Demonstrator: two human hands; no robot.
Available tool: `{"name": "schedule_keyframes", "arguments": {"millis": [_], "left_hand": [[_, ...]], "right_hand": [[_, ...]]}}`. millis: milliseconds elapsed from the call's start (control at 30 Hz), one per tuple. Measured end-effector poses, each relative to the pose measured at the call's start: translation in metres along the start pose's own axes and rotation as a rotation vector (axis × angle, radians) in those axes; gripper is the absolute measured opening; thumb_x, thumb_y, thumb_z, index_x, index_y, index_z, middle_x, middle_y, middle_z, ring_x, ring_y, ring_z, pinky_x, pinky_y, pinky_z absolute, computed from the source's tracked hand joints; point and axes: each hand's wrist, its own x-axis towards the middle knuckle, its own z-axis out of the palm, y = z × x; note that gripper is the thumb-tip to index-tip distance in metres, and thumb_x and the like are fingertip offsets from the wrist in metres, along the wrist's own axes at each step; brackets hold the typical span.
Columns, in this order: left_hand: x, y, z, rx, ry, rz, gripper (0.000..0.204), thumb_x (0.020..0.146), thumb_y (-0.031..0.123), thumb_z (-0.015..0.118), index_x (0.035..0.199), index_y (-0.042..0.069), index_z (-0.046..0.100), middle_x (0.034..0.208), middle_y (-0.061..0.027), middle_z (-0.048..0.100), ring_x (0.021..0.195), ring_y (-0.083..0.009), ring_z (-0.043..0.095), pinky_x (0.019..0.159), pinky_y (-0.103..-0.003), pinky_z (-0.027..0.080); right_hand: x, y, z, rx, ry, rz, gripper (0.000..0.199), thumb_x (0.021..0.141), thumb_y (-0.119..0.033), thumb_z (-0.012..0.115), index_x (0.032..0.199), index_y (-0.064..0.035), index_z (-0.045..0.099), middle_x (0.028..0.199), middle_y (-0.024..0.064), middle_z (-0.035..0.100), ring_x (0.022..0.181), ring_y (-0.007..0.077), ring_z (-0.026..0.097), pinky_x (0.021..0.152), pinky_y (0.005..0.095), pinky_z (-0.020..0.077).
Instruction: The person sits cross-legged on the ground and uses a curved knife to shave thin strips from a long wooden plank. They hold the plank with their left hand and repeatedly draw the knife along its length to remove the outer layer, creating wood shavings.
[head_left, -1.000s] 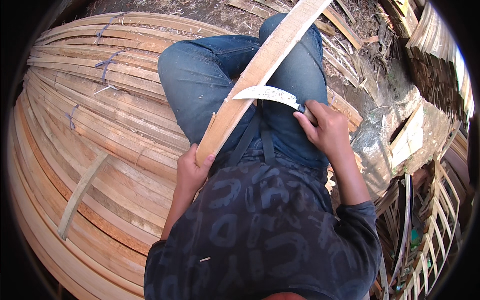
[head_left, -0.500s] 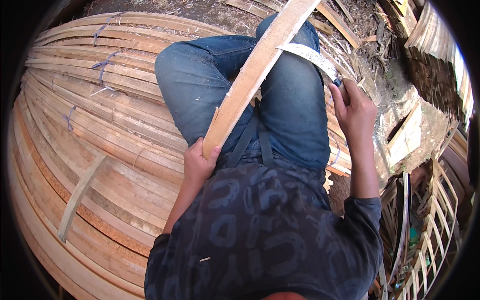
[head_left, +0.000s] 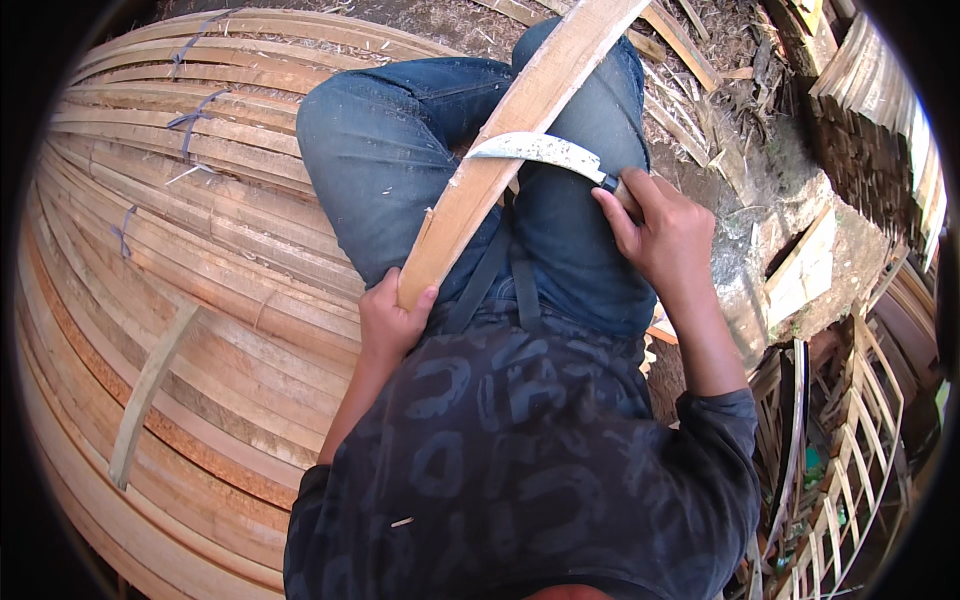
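Note:
A long, pale wooden plank (head_left: 505,135) slants across my lap from lower left to the top edge, resting over my right thigh. My left hand (head_left: 393,312) grips its near end, thumb on the upper face. In my right hand (head_left: 665,225) is a sickle (head_left: 535,148) with a curved, whitish blade and a short handle, partly hidden by my fingers. The blade lies across the plank around its middle, its tip reaching past the left edge. A small splinter stands up on the plank's left edge, below the blade.
Bundles of long wooden strips (head_left: 200,220), bound with purple ties, spread out on the left. A short loose strip (head_left: 150,400) lies across them. Stacked boards (head_left: 870,120) stand at far right, above a slatted wooden lattice (head_left: 850,460). Shavings litter the ground ahead.
My right hand has brought the sickle left and toward me, so its blade now crosses the plank instead of touching only its right edge. My left hand keeps its grip.

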Motion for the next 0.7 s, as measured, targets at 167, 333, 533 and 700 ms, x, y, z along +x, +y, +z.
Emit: {"name": "schedule_keyframes", "arguments": {"millis": [167,333,533,700], "left_hand": [[-0.002,-0.004,0.002,0.003,0.032,0.029,0.046,0.083,0.042,0.072,0.077,0.0,0.055,0.067,-0.0224,0.059,0.066,-0.0428,0.061,0.056,-0.044,0.048],[0.001,-0.011,0.003,0.018,0.024,0.056,0.047,0.082,0.043,0.072,0.075,0.0,0.053,0.066,-0.0226,0.058,0.065,-0.0437,0.06,0.056,-0.045,0.047],[0.002,-0.008,0.003,0.0,0.006,0.032,0.046,0.081,0.042,0.074,0.076,0.0,0.055,0.065,-0.0228,0.058,0.065,-0.044,0.061,0.055,-0.044,0.048],[0.004,-0.007,0.002,-0.012,0.003,0.016,0.044,0.08,0.039,0.075,0.077,0.0,0.055,0.065,-0.0226,0.059,0.065,-0.0434,0.062,0.055,-0.043,0.048]], "right_hand": [[0.032,0.069,-0.019,-0.122,0.165,0.42,0.032,0.092,-0.04,0.064,0.092,-0.0081,0.066,0.069,0.0145,0.066,0.064,0.0348,0.066,0.056,0.0419,0.0498],[0.026,0.089,-0.032,-0.031,0.258,0.475,0.031,0.093,-0.036,0.065,0.1,-0.0065,0.069,0.07,0.0168,0.067,0.062,0.0325,0.067,0.056,0.0371,0.0486],[0.002,-0.01,-0.006,0.14,-0.058,0.062,0.027,0.085,-0.034,0.073,0.086,-0.009,0.063,0.062,0.0105,0.061,0.053,0.0293,0.062,0.048,0.0394,0.0461],[0.006,-0.007,0.0,0.034,-0.024,0.052,0.028,0.088,-0.035,0.07,0.081,-0.0097,0.06,0.063,0.0082,0.061,0.052,0.0287,0.062,0.047,0.0388,0.0455]]}}
